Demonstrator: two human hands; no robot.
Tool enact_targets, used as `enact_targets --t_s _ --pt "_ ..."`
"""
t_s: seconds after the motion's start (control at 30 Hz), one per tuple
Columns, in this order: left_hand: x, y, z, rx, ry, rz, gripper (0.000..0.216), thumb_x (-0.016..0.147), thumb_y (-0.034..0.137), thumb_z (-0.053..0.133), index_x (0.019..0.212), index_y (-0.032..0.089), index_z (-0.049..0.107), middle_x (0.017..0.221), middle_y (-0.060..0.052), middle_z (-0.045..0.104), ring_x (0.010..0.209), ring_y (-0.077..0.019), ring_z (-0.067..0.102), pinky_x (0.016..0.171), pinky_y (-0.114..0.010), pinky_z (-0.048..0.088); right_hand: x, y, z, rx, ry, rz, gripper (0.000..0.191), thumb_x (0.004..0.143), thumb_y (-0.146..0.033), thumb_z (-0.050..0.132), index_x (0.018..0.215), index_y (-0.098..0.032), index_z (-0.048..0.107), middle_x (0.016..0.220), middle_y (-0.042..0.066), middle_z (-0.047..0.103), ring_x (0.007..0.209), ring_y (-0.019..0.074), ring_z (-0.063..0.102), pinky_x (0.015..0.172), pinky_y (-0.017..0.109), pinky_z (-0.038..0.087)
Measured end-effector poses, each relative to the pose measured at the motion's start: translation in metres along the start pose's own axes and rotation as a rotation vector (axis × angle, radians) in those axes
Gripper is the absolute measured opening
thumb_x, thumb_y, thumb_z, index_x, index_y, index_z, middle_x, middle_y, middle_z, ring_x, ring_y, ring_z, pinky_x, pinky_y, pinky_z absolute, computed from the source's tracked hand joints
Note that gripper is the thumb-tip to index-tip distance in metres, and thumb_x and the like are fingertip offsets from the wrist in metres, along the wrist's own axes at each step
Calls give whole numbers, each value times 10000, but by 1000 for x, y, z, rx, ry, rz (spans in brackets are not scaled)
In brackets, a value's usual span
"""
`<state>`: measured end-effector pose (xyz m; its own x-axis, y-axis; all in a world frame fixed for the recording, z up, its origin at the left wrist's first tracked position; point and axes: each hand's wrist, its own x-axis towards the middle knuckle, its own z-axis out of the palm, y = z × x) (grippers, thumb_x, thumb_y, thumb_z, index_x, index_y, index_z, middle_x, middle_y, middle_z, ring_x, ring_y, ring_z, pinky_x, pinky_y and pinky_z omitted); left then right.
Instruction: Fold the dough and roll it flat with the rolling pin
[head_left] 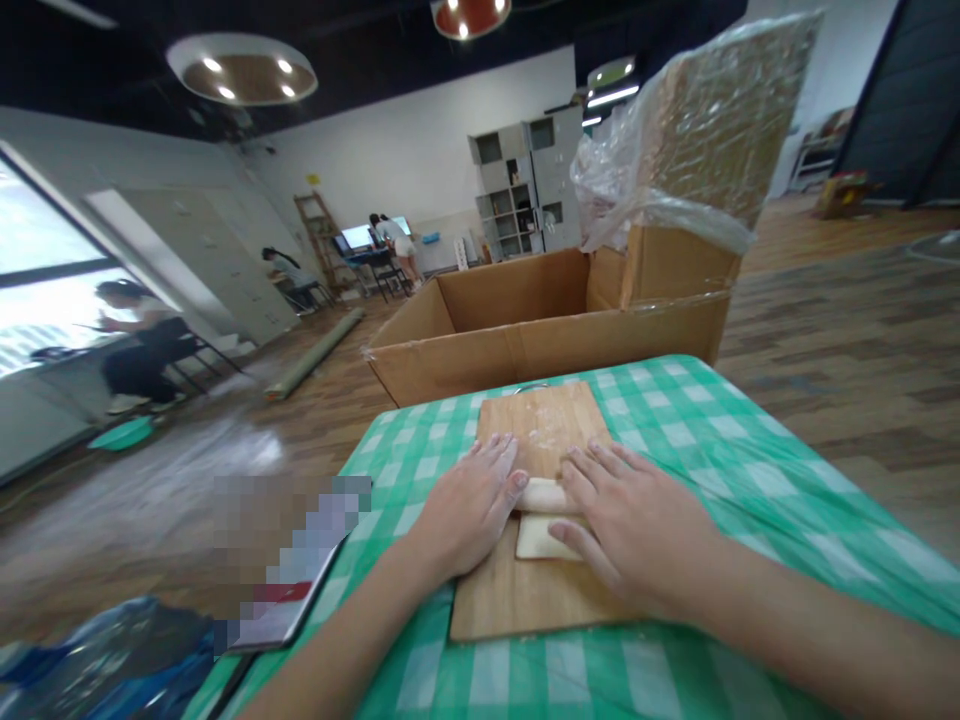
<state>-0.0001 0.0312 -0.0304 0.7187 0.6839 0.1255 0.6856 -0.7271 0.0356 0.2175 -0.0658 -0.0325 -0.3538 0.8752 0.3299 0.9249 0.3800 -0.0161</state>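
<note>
A wooden cutting board [544,425] dusted with flour lies on a table with a green-and-white checked cloth [675,430]. On the board sits a pale piece of dough [541,495], rolled at its far side with a flat flap [536,540] towards me. My left hand [472,505] lies flat on the roll's left end, fingers stretched out. My right hand [626,515] lies flat over its right end, fingers spread. Both palms press down on the dough; neither hand grips anything.
A large open cardboard box [525,325] stands just beyond the table, with a plastic-wrapped slab [705,130] leaning in it. A phone-like flat object [289,600] lies at the table's left edge. Several people sit or stand far off at the left and back.
</note>
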Motion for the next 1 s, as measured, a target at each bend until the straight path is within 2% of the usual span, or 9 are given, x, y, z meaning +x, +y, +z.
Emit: enact_targets --t_s 0.13,0.23,0.4,0.53,0.6,0.7,0.83,1.0 --pt "9 2 9 71 108 -12 543 1100 373 189 1387 89 553 1490 -173 560 1429 -263 479 1216 -471 321 21 26 -4 21 -32 -29 531 1088 -460 275 1333 -180 654 1344 140 679 1261 328 605 1093 556 401" --pt "12 6 11 107 169 -38 492 1096 356 218 1286 117 604 1378 -166 647 1349 -277 556 1162 -490 390 33 40 4 31 -35 -23 523 1100 -431 244 1291 -215 680 1326 106 694 1231 291 629 1084 521 405" --pt "6 22 2 107 112 -114 483 1091 361 208 1137 152 642 1275 -150 695 1250 -282 624 1081 -461 467 44 52 22 11 -37 -64 535 1097 -403 235 1300 -198 686 1364 117 672 1264 292 608 1062 455 433" --pt "-9 41 -4 122 49 -189 531 1073 420 237 1268 89 603 1331 -216 658 1252 -330 627 1059 -477 488 46 52 19 -9 -40 -23 540 1095 -432 229 1321 -229 675 1357 116 668 1285 326 576 1090 526 384" --pt "-17 49 -3 127 49 -224 593 1056 453 270 1378 33 537 1415 -266 591 1323 -362 577 1085 -495 475 46 50 13 -9 -45 -31 531 1094 -446 241 1300 -242 686 1335 116 669 1314 335 541 1119 554 335" --pt "-23 55 3 129 82 -258 655 1034 491 322 1444 6 484 1487 -296 514 1398 -385 502 1123 -520 446 50 49 8 2 -70 -49 532 1094 -457 242 1293 -250 689 1348 114 652 1353 337 497 1135 551 310" --pt "-17 49 8 121 128 -263 614 1048 451 313 1433 12 501 1489 -286 517 1410 -374 493 1149 -545 413 65 52 15 2 -94 -52 563 1092 -462 214 1373 -228 642 1404 123 626 1371 334 494 1126 522 341" --pt "-6 36 4 68 107 -305 613 1065 472 285 1400 23 533 1459 -275 554 1398 -369 507 1163 -552 393 83 57 26 46 -172 -83 622 1090 -462 172 1425 -151 594 1483 132 580 1404 280 494 1155 441 352"
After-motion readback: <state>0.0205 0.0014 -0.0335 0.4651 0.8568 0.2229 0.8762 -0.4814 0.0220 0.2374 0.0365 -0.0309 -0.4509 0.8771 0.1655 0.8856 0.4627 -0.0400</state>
